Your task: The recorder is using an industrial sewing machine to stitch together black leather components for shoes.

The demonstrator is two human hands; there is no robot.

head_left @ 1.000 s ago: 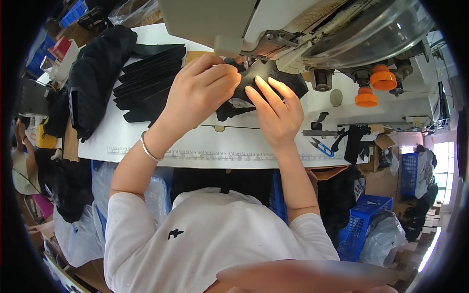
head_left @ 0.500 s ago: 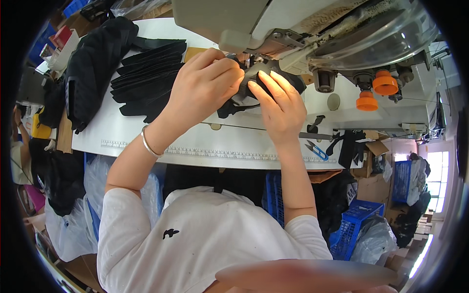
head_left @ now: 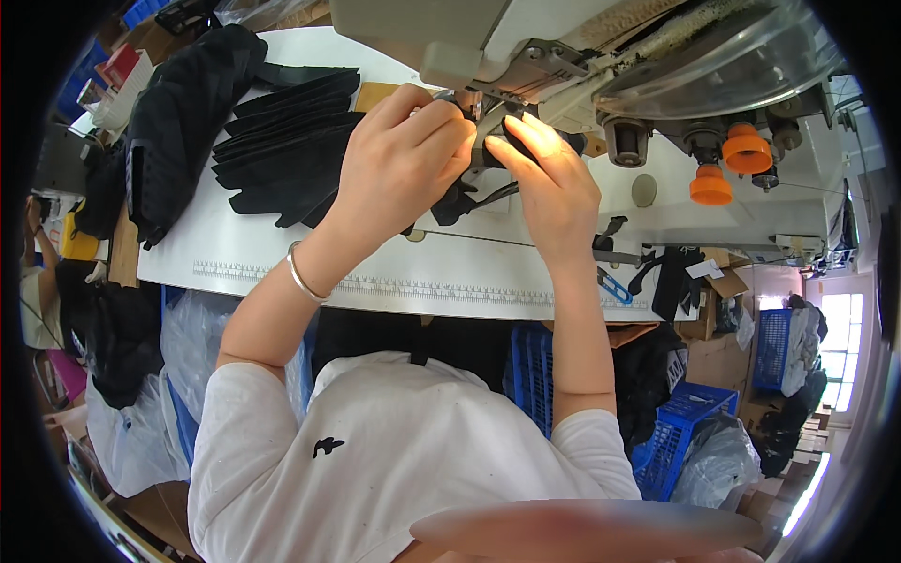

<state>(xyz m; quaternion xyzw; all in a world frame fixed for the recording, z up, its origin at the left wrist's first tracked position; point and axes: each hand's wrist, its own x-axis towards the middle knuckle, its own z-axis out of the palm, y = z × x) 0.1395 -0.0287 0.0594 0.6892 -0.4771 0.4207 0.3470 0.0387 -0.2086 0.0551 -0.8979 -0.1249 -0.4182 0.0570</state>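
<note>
A sewing machine [head_left: 422,33] stands over the white table, its lit needle area just beyond my fingertips. Black fabric [head_left: 455,205] lies under that area, with a loose strip trailing toward the table's front. My left hand [head_left: 405,159] is closed, fingers curled and pinching the fabric's left side close to the needle. On the other side my right hand [head_left: 554,183] grips the same fabric between thumb and fingers. The curled fingers hide most of the cloth. Left of my hands, several cut black fabric pieces [head_left: 282,155] lie in an overlapping, fanned pile.
A bulky black garment [head_left: 192,117] lies at the table's left end. Blue thread snips [head_left: 616,287] and black straps [head_left: 674,286] lie right of my right forearm. A printed ruler [head_left: 422,289] runs along the front edge. Blue crates [head_left: 678,436] stand below right; another person's arm [head_left: 45,246] shows far left.
Both hands have shifted slightly to the right along with the fabric. My right forearm now covers part of the thread snips.
</note>
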